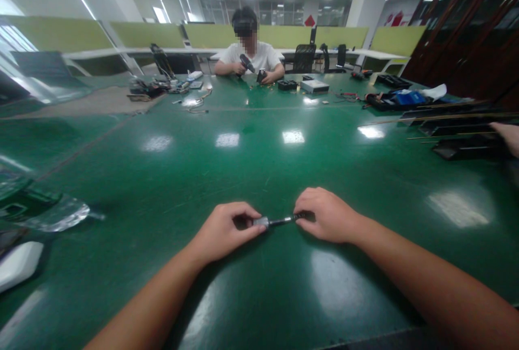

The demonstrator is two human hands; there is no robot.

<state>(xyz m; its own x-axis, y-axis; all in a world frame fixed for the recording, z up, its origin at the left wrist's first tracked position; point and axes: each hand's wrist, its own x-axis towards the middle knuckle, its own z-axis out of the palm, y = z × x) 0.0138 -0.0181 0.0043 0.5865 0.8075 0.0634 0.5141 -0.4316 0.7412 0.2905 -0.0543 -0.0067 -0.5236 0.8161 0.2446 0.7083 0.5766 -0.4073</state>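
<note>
A slim dark rod (280, 222) with a silver band spans the space between my two hands, just above or on the green tabletop. Its left end joins a short grey block-like piece (261, 222), which my left hand (227, 231) pinches between thumb and fingers. My right hand (326, 215) is closed on the rod's other end, where a dark, ridged section shows at the fingertips. The fingers partly cover both ends, and the exact kind of the thing cannot be made out.
A clear bottle (40, 204) lies at the left, near a white object (18, 266). Across the table (227, 171) a person (253, 58) holds a power drill (246, 62). Black trays (466, 147), another person's hand (508, 136) and a tool bag (389, 102) are at the right.
</note>
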